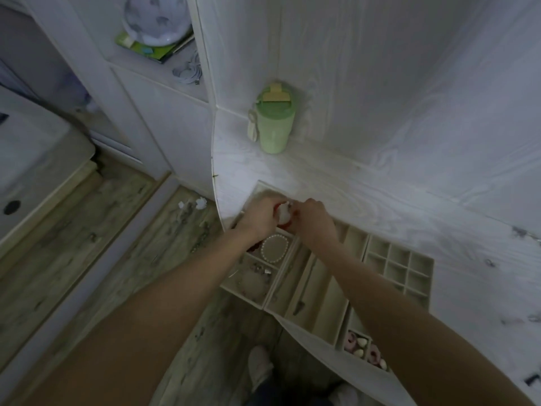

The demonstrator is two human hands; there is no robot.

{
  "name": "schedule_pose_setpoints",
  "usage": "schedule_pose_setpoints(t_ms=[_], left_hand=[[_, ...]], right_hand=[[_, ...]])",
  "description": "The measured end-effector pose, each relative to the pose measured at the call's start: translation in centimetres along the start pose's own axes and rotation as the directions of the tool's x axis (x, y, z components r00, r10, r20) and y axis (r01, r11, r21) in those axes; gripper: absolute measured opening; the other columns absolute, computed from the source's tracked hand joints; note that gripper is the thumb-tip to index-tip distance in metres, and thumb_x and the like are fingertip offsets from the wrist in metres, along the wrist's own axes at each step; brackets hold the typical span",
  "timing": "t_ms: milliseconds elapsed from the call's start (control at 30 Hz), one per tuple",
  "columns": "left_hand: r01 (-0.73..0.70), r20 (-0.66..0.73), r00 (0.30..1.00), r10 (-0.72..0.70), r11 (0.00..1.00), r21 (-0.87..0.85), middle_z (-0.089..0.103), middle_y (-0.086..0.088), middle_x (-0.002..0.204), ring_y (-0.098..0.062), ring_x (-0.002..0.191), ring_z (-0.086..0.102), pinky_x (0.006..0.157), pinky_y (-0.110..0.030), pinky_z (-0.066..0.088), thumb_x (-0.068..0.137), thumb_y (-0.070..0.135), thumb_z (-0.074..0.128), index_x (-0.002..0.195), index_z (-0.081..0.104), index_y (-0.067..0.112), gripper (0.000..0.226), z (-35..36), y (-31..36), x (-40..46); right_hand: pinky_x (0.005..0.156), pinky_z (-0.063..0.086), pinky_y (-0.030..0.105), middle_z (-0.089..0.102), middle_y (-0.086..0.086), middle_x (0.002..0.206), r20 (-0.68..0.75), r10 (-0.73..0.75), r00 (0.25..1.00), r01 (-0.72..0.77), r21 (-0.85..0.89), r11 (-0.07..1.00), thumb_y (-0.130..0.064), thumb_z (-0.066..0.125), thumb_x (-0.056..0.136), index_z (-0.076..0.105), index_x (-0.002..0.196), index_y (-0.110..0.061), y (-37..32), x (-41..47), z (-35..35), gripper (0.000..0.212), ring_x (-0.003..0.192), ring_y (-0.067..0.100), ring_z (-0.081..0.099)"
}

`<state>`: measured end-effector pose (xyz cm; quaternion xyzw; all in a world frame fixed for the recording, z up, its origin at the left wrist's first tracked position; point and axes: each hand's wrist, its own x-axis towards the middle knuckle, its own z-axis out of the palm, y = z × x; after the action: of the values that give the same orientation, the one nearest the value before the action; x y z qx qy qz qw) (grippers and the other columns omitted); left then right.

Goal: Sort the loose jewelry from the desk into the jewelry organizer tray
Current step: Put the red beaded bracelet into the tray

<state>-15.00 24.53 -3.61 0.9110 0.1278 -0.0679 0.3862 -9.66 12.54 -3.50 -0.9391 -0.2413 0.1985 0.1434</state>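
Beige organizer trays (307,285) lie side by side at the desk's front edge. Over the far compartment of the left tray, my left hand (257,218) and my right hand (314,216) meet and together hold a red and white piece of jewelry (284,215). Both hands curl their fingers round it. Just below them a pearl bracelet (274,249) lies in a compartment, and small metal pieces (260,269) sit in the one nearer me. Pink and white earrings (360,345) fill a small tray at the front right.
A green lidded tumbler (273,121) stands at the back of the white desk (380,200). A grid tray with small square cells (398,265) sits right of the long-slot tray. Wooden floor and a foot (259,364) show below the desk edge.
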Motion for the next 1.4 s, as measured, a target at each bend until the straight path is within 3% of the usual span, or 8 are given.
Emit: schedule_pose_setpoints(t_ms=[167, 333, 500, 800, 900, 1033, 1233, 1400], left_hand=[[-0.094, 0.04, 0.995, 0.087, 0.971, 0.22, 0.049, -0.014, 0.138, -0.025, 0.126, 0.043, 0.104, -0.017, 0.025, 0.093, 0.001, 0.047, 0.128, 0.057, 0.005, 0.036, 0.1, -1.0, 0.1], [-0.141, 0.015, 0.988, 0.151, 0.878, 0.458, 0.047, -0.002, 0.139, -0.022, 0.126, 0.038, 0.098, -0.024, 0.027, 0.092, 0.006, 0.047, 0.127, 0.058, 0.013, 0.038, -0.3, -1.4, -0.3], [-0.194, 0.146, 0.98, 0.133, 0.782, 0.592, 0.033, 0.0, 0.149, -0.023, 0.138, 0.023, 0.11, -0.029, 0.014, 0.094, 0.012, 0.048, 0.139, 0.046, 0.022, 0.046, -0.2, -1.4, -1.0], [-0.18, 0.23, 0.97, 0.083, 0.88, 0.44, 0.047, -0.003, 0.14, -0.02, 0.131, 0.033, 0.11, -0.03, 0.02, 0.093, 0.01, 0.048, 0.132, 0.052, 0.033, 0.046, 0.1, -1.2, -1.3], [-0.149, 0.145, 0.985, 0.096, 0.892, 0.426, 0.047, -0.003, 0.139, -0.022, 0.13, 0.034, 0.108, -0.031, 0.024, 0.093, 0.008, 0.049, 0.131, 0.054, 0.028, 0.043, -0.2, -0.8, -1.1], [-0.192, 0.094, 0.981, 0.168, 0.842, 0.504, 0.031, 0.009, 0.151, -0.018, 0.137, 0.02, 0.107, -0.03, 0.017, 0.093, 0.006, 0.047, 0.14, 0.042, 0.025, 0.051, -0.2, -0.6, -0.5], [-0.229, 0.173, 0.973, 0.15, 0.657, 0.719, 0.033, 0.002, 0.149, -0.024, 0.139, 0.017, 0.11, -0.035, 0.013, 0.093, 0.015, 0.048, 0.139, 0.045, 0.018, 0.046, 0.1, -0.5, 0.0], [-0.187, 0.169, 0.981, 0.094, 0.681, 0.708, 0.031, -0.004, 0.147, -0.026, 0.135, 0.02, 0.108, -0.035, 0.018, 0.093, 0.017, 0.048, 0.136, 0.048, 0.016, 0.044, 0.2, -0.6, -0.2]], right_hand=[[0.08, 0.038, 0.032, 0.051, 0.015, 0.114, 0.072, -0.039, 0.997, 0.051, -0.167, 0.985, -0.023, 0.047, 0.097, 0.064, 0.115, -0.011, -0.1, -0.1, -0.1, 0.028, 0.11, 0.03, 0.042], [0.083, 0.046, 0.034, 0.051, 0.011, 0.114, 0.002, -0.063, 0.998, 0.063, -0.103, 0.993, -0.013, 0.048, 0.096, 0.067, 0.111, -0.009, 0.1, -0.6, -0.9, 0.025, 0.112, 0.027, 0.042], [0.077, 0.044, 0.032, 0.056, 0.008, 0.113, -0.036, -0.088, 0.996, 0.082, -0.138, 0.987, -0.008, 0.047, 0.095, 0.065, 0.111, -0.01, 0.0, -0.6, -0.8, 0.025, 0.107, 0.024, 0.045], [0.065, 0.04, 0.029, 0.061, 0.008, 0.104, 0.007, -0.11, 0.994, 0.11, -0.108, 0.988, -0.011, 0.046, 0.097, 0.068, 0.109, -0.016, -0.3, -0.2, 0.3, 0.025, 0.096, 0.022, 0.051], [0.065, 0.038, 0.03, 0.061, 0.007, 0.103, -0.087, -0.066, 0.994, 0.059, -0.086, 0.995, -0.008, 0.044, 0.095, 0.066, 0.112, -0.016, 0.1, -0.7, 0.2, 0.029, 0.101, 0.023, 0.049], [0.063, 0.036, 0.03, 0.059, 0.007, 0.106, -0.118, -0.05, 0.992, 0.026, -0.196, 0.98, -0.001, 0.044, 0.093, 0.065, 0.111, -0.011, 0.2, -1.3, -0.2, 0.029, 0.107, 0.022, 0.045], [0.074, 0.044, 0.031, 0.057, 0.007, 0.12, -0.011, -0.123, 0.992, 0.113, -0.328, 0.938, 0.0, 0.049, 0.09, 0.063, 0.114, -0.007, -0.1, -1.3, -0.2, 0.029, 0.115, 0.024, 0.042], [0.076, 0.04, 0.03, 0.047, 0.01, 0.118, 0.027, -0.133, 0.991, 0.134, -0.369, 0.92, -0.006, 0.05, 0.09, 0.061, 0.117, -0.008, -0.1, -1.7, -0.5, 0.028, 0.116, 0.027, 0.037]])
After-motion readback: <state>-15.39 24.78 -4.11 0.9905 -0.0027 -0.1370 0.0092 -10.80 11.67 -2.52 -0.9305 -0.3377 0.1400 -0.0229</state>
